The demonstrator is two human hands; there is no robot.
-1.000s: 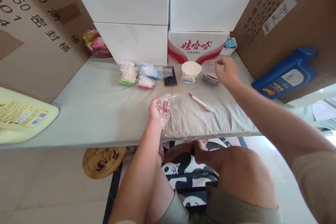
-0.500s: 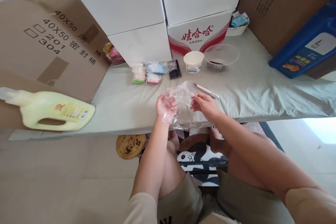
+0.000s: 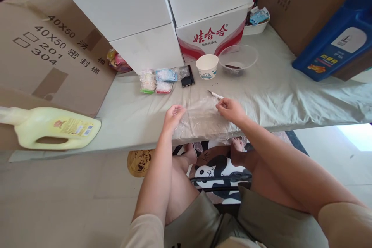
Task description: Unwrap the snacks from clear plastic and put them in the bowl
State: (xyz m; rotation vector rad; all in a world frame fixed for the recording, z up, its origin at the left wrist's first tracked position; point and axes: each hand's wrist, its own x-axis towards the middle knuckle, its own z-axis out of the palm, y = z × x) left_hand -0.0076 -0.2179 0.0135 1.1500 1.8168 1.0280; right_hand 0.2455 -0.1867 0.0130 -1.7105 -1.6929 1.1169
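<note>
Fingers [image 3: 221, 104] of both hands pinching clear plastic bag [image 3: 200, 118], stretched between them.

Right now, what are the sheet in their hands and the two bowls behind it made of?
Sheet: thin clear plastic film, glossy and crinkled. White bowl: probably paper, matte with print. Clear bowl: likely transparent plastic; see-through walls.

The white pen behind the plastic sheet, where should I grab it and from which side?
Take the white pen by its bare far-left end, coming from above. It lies flat and slanted on the cloth-covered table; its near end is hidden by the right hand and the clear plastic sheet.
</note>
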